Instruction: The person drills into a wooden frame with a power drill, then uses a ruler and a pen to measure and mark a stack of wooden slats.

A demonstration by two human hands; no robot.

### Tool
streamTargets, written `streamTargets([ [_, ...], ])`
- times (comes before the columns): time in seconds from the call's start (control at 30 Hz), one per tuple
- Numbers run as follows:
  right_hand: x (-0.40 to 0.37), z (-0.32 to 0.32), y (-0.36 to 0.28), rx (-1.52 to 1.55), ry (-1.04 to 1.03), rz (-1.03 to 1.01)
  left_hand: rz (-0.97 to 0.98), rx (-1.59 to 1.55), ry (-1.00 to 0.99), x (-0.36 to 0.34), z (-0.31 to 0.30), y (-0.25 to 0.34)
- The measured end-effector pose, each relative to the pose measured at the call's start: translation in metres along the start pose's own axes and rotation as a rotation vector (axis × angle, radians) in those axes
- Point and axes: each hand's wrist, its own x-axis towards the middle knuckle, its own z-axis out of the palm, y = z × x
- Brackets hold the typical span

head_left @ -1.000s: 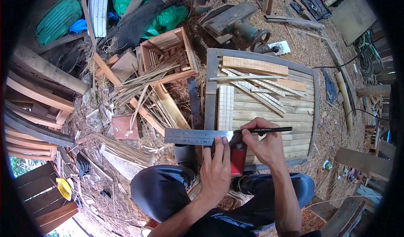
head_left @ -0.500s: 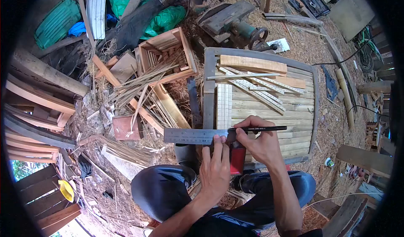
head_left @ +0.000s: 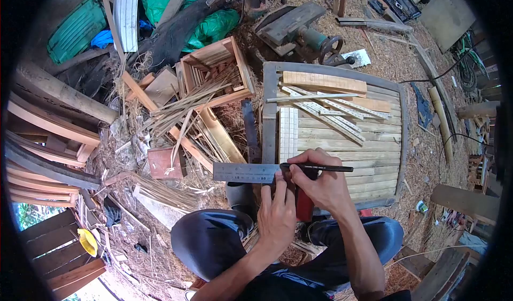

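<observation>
A steel ruler lies level across the near left corner of the slatted wooden table. My left hand presses its fingertips on the ruler's right end. In my right hand is a black pen, its tip at the ruler's right end. Just beyond the hands is a block marked with a grid. A dark red object shows below my right hand, partly covered by it.
On the slatted table lie dotted white strips and a ruled wooden block. A wooden crate with thin sticks stands at the left, and a vise stands behind.
The pen tip and my right hand have moved slightly left along the ruler's end. The whole view has shifted a little.
</observation>
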Motion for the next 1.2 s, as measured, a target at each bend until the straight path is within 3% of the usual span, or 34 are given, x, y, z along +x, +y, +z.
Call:
streamTargets([
  [0.17, -0.003, -0.009, 0.004, 0.035, -0.001, 0.074, -0.002, 0.021, 0.002, 0.001, -0.001, 0.001],
  [0.27, -0.003, -0.015, 0.002, 0.031, 0.063, -0.01, 0.007, 0.035, 0.02, 0.001, 0.002, 0.001],
  [0.33, -0.011, -0.02, -0.009, 0.152, 0.246, 0.132, 0.009, 0.047, 0.027, -0.001, 0.004, -0.002],
  [0.37, -0.017, -0.025, -0.006, -0.003, 0.264, 0.123, 0.009, 0.043, 0.04, -0.001, 0.005, -0.002],
  [0.47, -0.04, -0.016, 0.001, -0.178, 0.268, 0.12, -0.017, 0.015, 0.048, 0.002, 0.0, 0.004],
  [0.63, -0.053, 0.003, 0.015, 0.111, 0.252, 0.19, -0.081, -0.007, 0.094, -0.001, 0.004, 0.007],
  [0.8, -0.054, -0.003, 0.018, 0.028, 0.166, 0.307, -0.173, -0.154, 0.2, 0.0, 0.008, 0.009],
  [1.07, -0.058, -0.003, 0.012, 0.027, 0.177, 0.336, -0.111, -0.104, 0.204, -0.001, 0.01, 0.004],
  [1.2, -0.057, 0.0, 0.01, 0.018, 0.251, 0.258, -0.106, -0.14, 0.174, -0.001, 0.007, 0.004],
])
